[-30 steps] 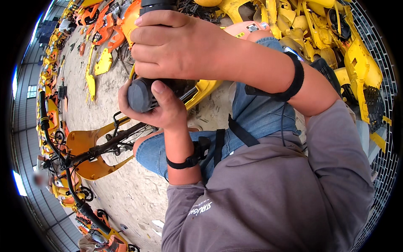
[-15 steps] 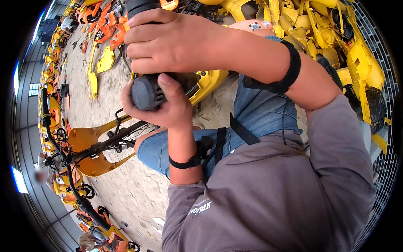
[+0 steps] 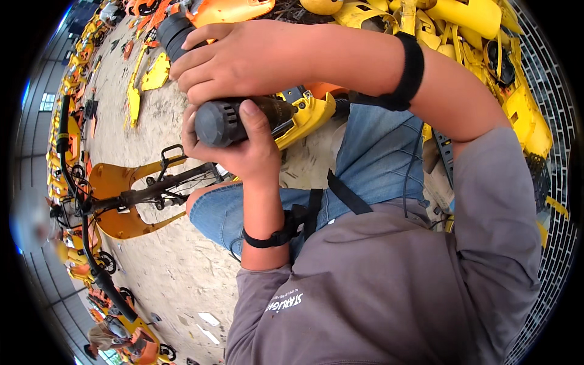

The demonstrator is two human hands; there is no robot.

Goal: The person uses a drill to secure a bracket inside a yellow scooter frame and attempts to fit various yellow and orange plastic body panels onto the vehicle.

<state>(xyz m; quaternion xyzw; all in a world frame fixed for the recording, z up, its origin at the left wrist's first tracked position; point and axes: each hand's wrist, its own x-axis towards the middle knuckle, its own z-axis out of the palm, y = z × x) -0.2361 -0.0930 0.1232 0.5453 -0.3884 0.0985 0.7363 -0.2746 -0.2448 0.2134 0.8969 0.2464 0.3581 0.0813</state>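
My left hand point(image 3: 246, 143) is closed round the vented rear body of a black power drill point(image 3: 213, 125), its thumb resting along the side. Above it my right hand point(image 3: 231, 64) curls over the drill's upper part, whose dark ribbed end point(image 3: 172, 35) sticks out up and left. The drill's front points right, at a bolt area on a yellow frame part point(image 3: 310, 118); whether its tip touches is unclear. Under and left of my hands lies a scooter or bike with black handlebars point(image 3: 97, 267), a dark stem point(image 3: 146, 194) and a yellow front panel point(image 3: 115, 225).
Yellow plastic parts point(image 3: 462, 18) are heaped at upper right. Loose yellow pieces point(image 3: 157, 72) lie on the dusty floor point(image 3: 146, 280). Rows of yellow and orange bodies run along the left. People point(image 3: 100, 334) are partly visible at the left edge. A dark-tiled band curves along the right.
The drill's upper end has tilted down and leftward, while its rear end and my left hand have moved up slightly. My right arm is higher in view, and the surroundings have shifted a little.
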